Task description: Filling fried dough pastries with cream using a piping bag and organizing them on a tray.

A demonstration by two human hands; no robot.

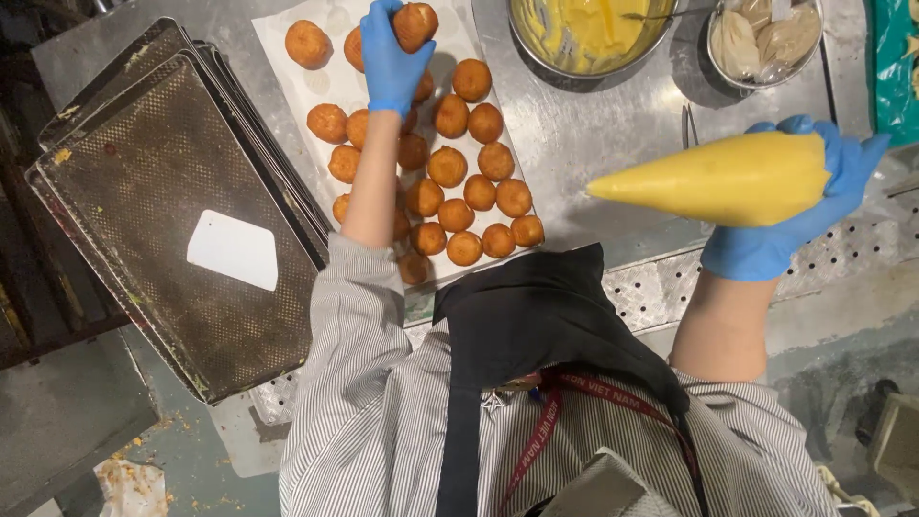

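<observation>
Head view, looking straight down: the left hand (388,53), in a blue glove, is stretched to the far side of the steel table (613,144) with its fingers closed around one round golden-brown pastry ball (415,25), lifted clear above the others. The right hand (790,215), also blue-gloved, is wrapped tight round the wide end of a yellow cream-filled piping bag (713,179), whose pointed tip aims left and hangs well apart from the held ball.

Below the left forearm lies a white paper sheet (330,81) covered with rows of the same golden-brown pastry balls (459,182); the forearm hides several of them. To the left sits a stack of dark perforated metal baking trays (163,211), with a flat white plastic scraper (235,249) lying on top. On the far side stand a steel bowl of yellow cream (584,29) and, to its right, a smaller steel bowl holding folded clear bags (766,38). Near the camera are a striped shirt and a black apron (536,316).
</observation>
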